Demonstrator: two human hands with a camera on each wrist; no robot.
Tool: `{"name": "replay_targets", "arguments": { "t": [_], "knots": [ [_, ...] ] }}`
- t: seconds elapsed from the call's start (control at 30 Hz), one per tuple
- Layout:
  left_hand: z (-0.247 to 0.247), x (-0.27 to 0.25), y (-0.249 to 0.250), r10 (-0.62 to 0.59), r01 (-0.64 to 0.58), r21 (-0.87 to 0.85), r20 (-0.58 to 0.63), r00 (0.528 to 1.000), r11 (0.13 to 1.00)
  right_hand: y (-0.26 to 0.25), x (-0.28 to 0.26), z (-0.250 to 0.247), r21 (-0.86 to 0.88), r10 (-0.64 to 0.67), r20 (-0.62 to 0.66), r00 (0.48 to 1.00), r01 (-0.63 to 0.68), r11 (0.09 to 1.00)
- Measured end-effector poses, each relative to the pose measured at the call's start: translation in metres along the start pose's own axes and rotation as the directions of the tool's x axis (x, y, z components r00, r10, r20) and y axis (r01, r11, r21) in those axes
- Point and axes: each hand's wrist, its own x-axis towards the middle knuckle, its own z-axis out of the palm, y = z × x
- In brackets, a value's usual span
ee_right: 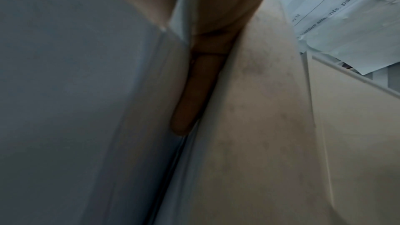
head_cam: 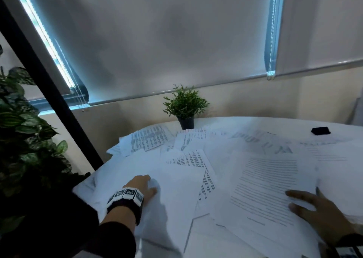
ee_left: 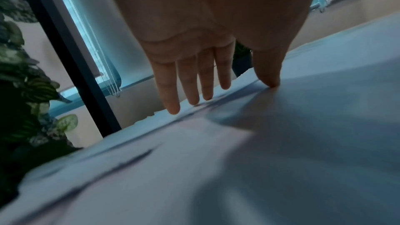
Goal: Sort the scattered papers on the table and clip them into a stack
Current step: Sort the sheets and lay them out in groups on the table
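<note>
Head view: papers (head_cam: pixel 206 169) lie scattered over the counter (head_cam: pixel 255 123), a black clip (head_cam: pixel 320 130) upper right. Left hand (head_cam: pixel 142 187) and right hand (head_cam: pixel 322 210) rest flat, fingers apart. Gathering has barely begun; next comes sliding sheets together.

Left wrist view: straight fingers (ee_left: pixel 171 95) press paper.

Right wrist view: a finger (ee_right: pixel 194 91) between sheets. No containers visible.

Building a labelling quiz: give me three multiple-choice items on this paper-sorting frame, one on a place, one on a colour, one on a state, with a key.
1. Where does the small potted plant stand?
A. at the table's far edge
B. beside the right hand
C. on the floor

2. What colour is the clip?
A. red
B. black
C. yellow

3. How does the left hand lie?
A. closed in a fist
B. holding the clip
C. fingers straight on the papers

Key: A, its pot sits behind the sheets near the wall; B, a dark block far right; C, the left wrist view shows straight fingers touching paper.
</note>
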Motion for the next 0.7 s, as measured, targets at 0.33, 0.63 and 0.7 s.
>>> {"name": "replay_targets", "arguments": {
  "t": [0.33,0.63,0.7],
  "knots": [
    [-0.035,-0.045,0.056,0.238,-0.235,0.039,-0.119,0.964,0.971,0.003,0.0,-0.002,-0.053,-0.019,0.028,0.999,0.02,0.998],
    [-0.104,-0.11,0.136,-0.187,-0.625,-0.776,-0.628,0.755,0.081,0.005,-0.003,0.002,-0.054,0.05,0.011,0.999,-0.05,0.997],
    [-0.069,-0.106,0.152,-0.222,-0.416,-0.909,-0.407,0.886,0.008,0.005,-0.002,0.003,-0.015,0.085,-0.028,0.996,-0.085,0.996]
  ]
}}
